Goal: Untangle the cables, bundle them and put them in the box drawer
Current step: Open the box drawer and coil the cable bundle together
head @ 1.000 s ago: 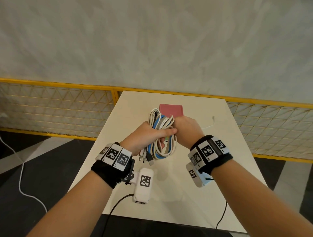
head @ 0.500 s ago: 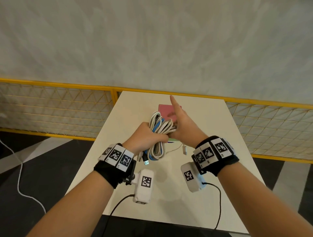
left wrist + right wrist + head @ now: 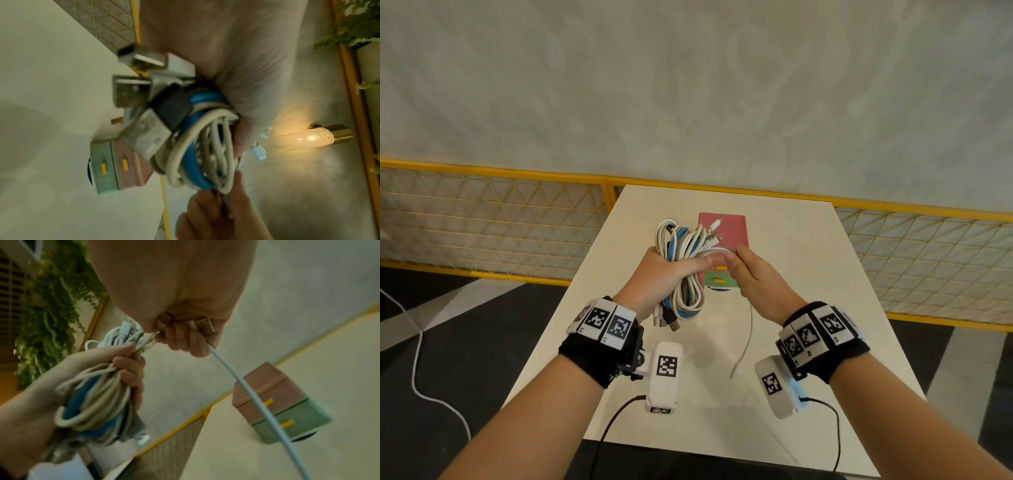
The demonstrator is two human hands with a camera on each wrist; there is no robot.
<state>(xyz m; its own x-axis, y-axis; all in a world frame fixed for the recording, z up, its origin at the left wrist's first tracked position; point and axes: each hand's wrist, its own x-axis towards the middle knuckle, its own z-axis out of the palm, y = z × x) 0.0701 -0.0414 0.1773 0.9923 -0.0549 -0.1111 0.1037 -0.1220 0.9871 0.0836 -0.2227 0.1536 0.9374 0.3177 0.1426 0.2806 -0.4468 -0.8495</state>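
My left hand (image 3: 667, 270) grips a coiled bundle of white, grey and blue cables (image 3: 685, 253) above the table, USB plugs (image 3: 671, 322) hanging below the fist. My right hand (image 3: 743, 270) sits just right of the bundle and pinches a loose grey cable (image 3: 746, 339) where it wraps across the coils; its tail hangs down toward the table. In the right wrist view that cable (image 3: 252, 399) runs from the curled fingers (image 3: 185, 340) past the box. The drawer box (image 3: 726, 233), pink on top with a green lower drawer and yellow handles, stands behind the hands, both drawers closed.
A white table (image 3: 808, 308) holds the box, with a yellow-framed mesh railing (image 3: 482, 222) behind and beside it. A white cord (image 3: 414, 370) lies on the dark floor at left. Black camera leads (image 3: 835, 435) hang off the table's near edge.
My right hand has come down from a raised, finger-up pose and now pinches the loose cable against the bundle. The cable's tail now hangs longer. The left hand keeps its grip.
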